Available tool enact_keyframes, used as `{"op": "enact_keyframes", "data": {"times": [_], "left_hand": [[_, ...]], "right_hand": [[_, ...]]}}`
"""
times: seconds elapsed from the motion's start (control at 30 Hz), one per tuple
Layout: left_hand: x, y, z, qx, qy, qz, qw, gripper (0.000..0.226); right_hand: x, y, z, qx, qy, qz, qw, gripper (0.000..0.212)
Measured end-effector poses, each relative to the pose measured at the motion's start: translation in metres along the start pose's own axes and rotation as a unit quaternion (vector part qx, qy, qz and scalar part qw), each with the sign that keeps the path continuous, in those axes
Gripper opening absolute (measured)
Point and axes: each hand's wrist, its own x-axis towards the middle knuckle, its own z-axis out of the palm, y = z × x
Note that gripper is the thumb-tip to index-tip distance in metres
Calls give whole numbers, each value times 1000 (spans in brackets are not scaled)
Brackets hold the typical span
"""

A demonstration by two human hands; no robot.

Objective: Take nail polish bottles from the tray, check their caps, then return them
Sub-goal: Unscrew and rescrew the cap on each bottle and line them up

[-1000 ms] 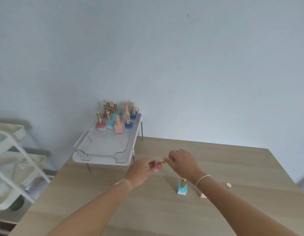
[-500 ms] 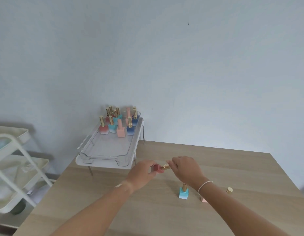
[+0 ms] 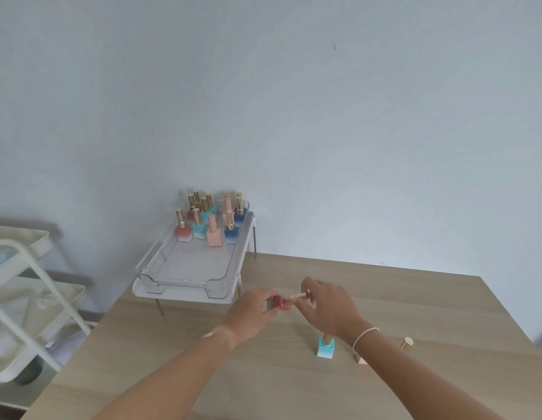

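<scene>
Left hand [image 3: 252, 310] grips our red bottle [image 3: 278, 302], lying sideways; right hand [image 3: 327, 301] pinches its gold cap [image 3: 298, 297], pointing right; tray [image 3: 184, 265] beyond-left.

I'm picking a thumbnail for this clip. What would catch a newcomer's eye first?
The two hands at the table's middle: the left hand holds a red bottle tipped sideways while the right hand pinches its gold cap. Next, the cluster of bottles at the far end of the clear tray, back left.
</scene>
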Motion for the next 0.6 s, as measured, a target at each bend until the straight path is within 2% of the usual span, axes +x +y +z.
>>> {"op": "enact_keyframes", "data": {"times": [0.1,0.27,0.47,0.6], "left_hand": [[0,0,0,-1,5,-1,1000,9],[-2,-3,2,-1,0,-10,1000,10],[-4,0,0,-19,-5,-11,1000,13],[-5,3,0,-11,-7,-8,1000,12]], "right_hand": [[0,-1,0,-4,-4,-14,1000,25],[0,-1,0,-24,-26,17,999,38],[-2,-2,-1,0,-20,-9,1000,24],[0,-1,0,-17,-37,11,999,36]]}}
